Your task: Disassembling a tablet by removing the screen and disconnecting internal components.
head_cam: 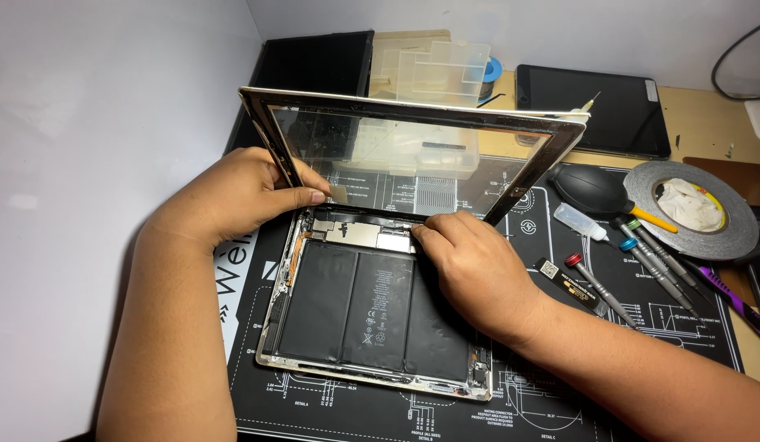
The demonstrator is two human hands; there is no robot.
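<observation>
Okay, opened tablet body (364, 307) lies on the black work mat (560, 393), toward its left edge. Left hand (241, 196) props the detached glass front panel (413, 139) up on its lower left frame, thumb and fingers pinched shut on the bezel. Right hand (470, 266) rests on the tablet's upper right, fingertips (421, 233) pressed together at the connector strip by the logic board (364, 233); whether they grip anything is hidden. Best done by holding the panel steady and working the connectors gently. Screwdrivers (634, 266), tape roll (691, 209) and dust blower (593, 192) sit near the mat's right edge.
</observation>
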